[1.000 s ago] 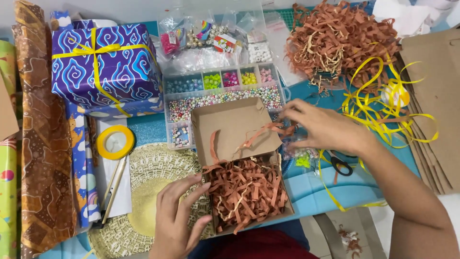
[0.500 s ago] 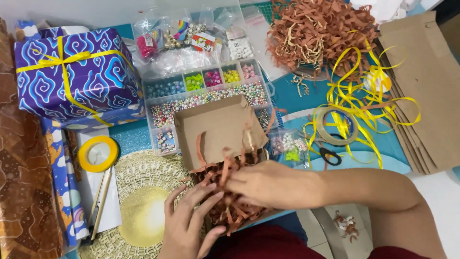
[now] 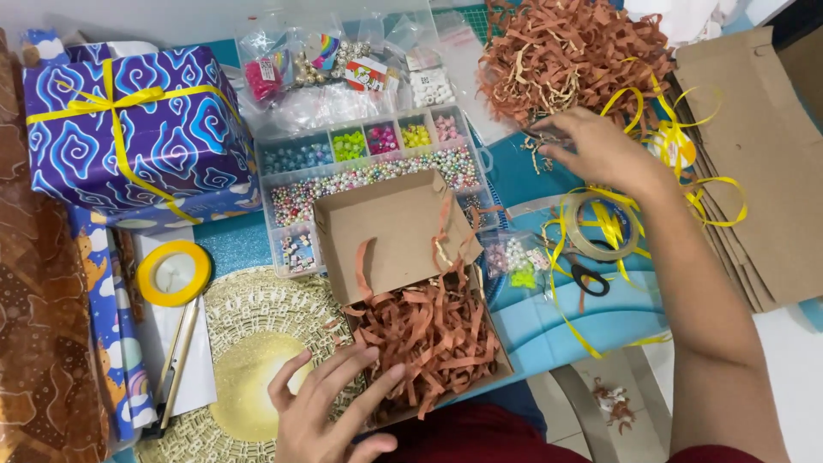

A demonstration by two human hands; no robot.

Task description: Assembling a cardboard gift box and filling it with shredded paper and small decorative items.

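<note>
A blue tabletop (image 3: 549, 321) under even light, with pale tiled floor (image 3: 806, 377) at lower right.

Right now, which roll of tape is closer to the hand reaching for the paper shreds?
The clear tape roll, lying among yellow ribbon just below the right hand. The yellow roll sits far off, below the blue gift box.

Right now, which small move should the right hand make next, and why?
Probably pinch a tuft from the brown shredded paper pile and carry it to the cardboard box: the right hand is at the pile's edge, and the left hand steadies the partly filled box.
</note>
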